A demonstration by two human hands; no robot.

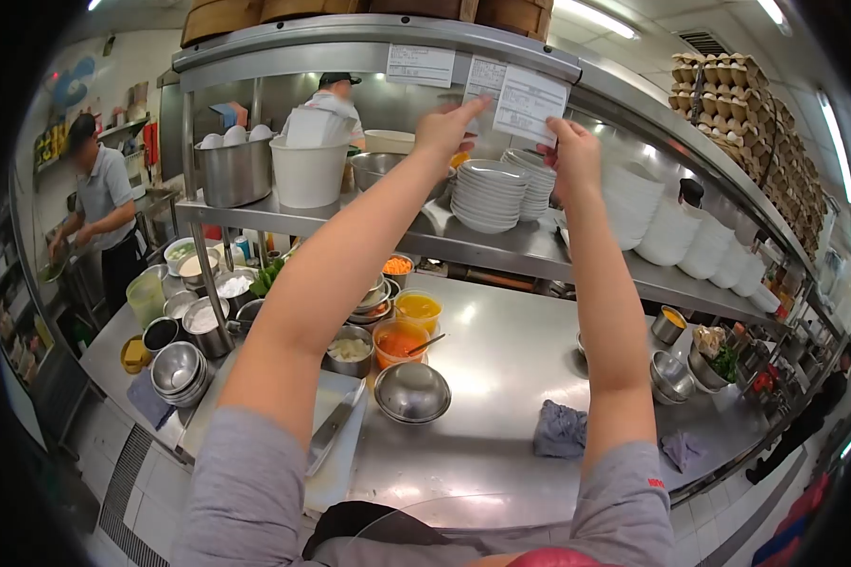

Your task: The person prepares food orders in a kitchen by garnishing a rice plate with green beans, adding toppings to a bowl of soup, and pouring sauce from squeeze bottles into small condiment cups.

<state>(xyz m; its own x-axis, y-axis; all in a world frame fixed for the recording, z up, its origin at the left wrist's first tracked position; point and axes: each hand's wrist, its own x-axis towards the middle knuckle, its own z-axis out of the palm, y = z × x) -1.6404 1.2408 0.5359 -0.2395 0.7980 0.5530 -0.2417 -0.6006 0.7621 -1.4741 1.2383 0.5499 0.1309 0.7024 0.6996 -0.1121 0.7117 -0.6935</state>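
Best keep the front slip (530, 100) flat at the rail (336, 38), the right hand (573, 154) pinching just its lower corner, the left hand (446, 130), grip unclear, light by the rear slip (483, 77).

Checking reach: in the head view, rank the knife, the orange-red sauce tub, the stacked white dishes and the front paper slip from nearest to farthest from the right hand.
From the right hand:
1. Front paper slip: in its grip.
2. Stacked white dishes: below, to its left.
3. Orange-red sauce tub: lower, farther left.
4. Knife: lowest, farthest left.
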